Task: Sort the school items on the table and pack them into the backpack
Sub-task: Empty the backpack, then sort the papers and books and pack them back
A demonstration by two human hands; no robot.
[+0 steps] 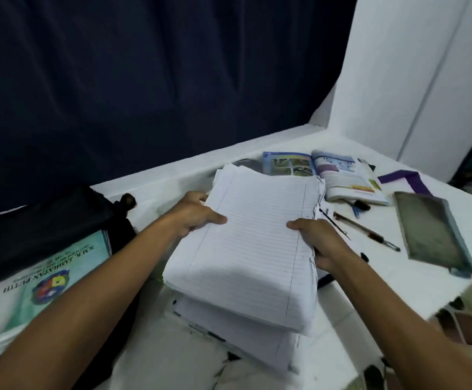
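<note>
Both hands, left [194,215] and right [318,243], grip the side edges of a thick stack of lined white paper [251,243] over the white desk [398,277]. Bare desk lies right. The black backpack [46,220] at left holds, seemingly, a green-and-white printed book [40,282].

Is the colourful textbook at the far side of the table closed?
No, the textbook lies open, both printed pages showing, beyond the paper stack.

Matt lined paper stack [254,243]; cloth backpack [46,229].
</note>
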